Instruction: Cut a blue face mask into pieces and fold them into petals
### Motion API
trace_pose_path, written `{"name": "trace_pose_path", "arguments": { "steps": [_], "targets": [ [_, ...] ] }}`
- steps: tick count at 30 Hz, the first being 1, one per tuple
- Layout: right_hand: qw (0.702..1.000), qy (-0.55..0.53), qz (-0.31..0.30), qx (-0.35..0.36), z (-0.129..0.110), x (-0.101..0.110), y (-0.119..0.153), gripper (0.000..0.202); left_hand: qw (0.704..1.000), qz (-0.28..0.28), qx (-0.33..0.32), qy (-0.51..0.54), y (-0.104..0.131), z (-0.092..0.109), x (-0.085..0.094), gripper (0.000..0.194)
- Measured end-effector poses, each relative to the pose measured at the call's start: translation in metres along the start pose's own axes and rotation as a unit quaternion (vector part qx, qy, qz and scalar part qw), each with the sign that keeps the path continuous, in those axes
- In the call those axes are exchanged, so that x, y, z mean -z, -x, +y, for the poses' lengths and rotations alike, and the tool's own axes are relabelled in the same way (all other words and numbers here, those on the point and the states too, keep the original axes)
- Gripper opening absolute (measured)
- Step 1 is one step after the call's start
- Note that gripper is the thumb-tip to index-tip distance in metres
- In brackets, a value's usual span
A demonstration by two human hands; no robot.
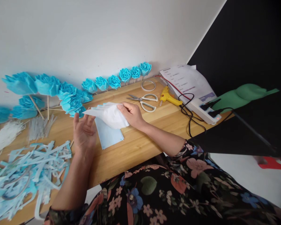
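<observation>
A light wooden table (pixel 135 147), seen on my remote feed, bears a flat pale-blue sheet (pixel 110 136) near its middle, partly hidden from me. Farther back lie white-handled scissors (pixel 140 99), a ring-shaped tape roll (pixel 149 90) just beyond them and a yellow glue gun (pixel 170 97) to their right. A white power strip (pixel 207 114) sits at the right end, beside printed papers (pixel 184 82). On my left, a tangled heap of pale-blue strips (pixel 41 161) spreads across the front; behind it I make out white strands (pixel 6 137) and thin translucent sticks (pixel 39 127). Blue artificial roses (pixel 114 82) line the back edge.
</observation>
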State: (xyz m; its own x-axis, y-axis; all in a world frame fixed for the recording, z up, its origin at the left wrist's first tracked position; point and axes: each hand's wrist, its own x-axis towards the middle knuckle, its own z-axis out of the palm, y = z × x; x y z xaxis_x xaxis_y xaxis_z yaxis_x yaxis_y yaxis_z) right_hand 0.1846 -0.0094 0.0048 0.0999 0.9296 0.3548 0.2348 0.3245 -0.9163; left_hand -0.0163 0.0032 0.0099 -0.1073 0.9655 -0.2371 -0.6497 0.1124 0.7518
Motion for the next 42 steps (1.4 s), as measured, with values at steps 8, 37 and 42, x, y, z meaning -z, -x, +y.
{"name": "trace_pose_path", "arguments": {
  "steps": [8, 37, 42],
  "targets": [
    [1.000, 0.005, 0.000, -0.003, 0.0006, -0.0011, -0.0003, 0.041, 0.999, -0.025, -0.014, -0.021, 0.0042, -0.0006, -0.0051, 0.049],
    [1.000, 0.004, 0.002, -0.001, 0.0005, -0.0012, -0.0005, 0.040, 0.997, -0.061, -0.028, -0.029, 0.0040, -0.0018, -0.0017, 0.061],
    [1.000, 0.008, -0.002, -0.006, 0.0010, -0.0009, -0.0008, 0.041, 0.996, -0.067, -0.033, -0.039, -0.0003, -0.0052, 0.0032, 0.048]
  ]
}}
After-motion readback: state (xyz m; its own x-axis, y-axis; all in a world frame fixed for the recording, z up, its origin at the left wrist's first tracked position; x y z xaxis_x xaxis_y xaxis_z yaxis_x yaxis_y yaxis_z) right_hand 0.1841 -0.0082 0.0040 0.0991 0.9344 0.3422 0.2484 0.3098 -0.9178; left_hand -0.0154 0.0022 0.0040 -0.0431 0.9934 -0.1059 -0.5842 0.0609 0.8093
